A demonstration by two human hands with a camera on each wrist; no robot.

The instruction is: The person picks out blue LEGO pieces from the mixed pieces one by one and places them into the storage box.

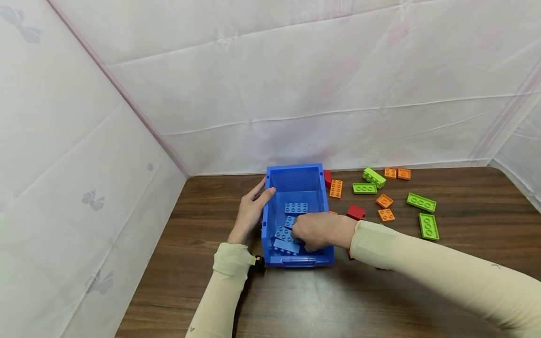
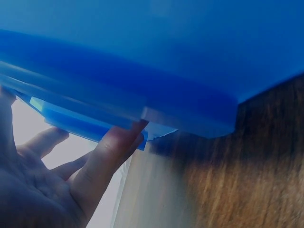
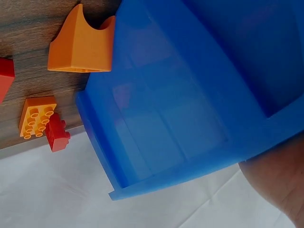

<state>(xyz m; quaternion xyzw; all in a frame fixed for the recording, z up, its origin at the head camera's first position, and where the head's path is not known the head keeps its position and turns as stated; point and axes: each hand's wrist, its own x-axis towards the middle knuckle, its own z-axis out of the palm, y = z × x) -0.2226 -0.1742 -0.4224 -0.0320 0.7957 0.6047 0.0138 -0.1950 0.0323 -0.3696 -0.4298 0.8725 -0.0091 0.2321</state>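
A blue plastic bin stands on the table with several blue toy bricks inside it. My left hand grips the bin's left wall, thumb over the rim and fingers outside. In the left wrist view, that hand reaches up to the bin's blue edge. My right hand is down inside the bin at the near right, over the blue bricks, its fingers bent. Its fingertips are hidden, so whether it pinches a brick does not show.
Right of the bin lie green bricks, orange bricks and red bricks. An arched orange block is close to the bin's side in the right wrist view. A pale sheet hangs behind the table.
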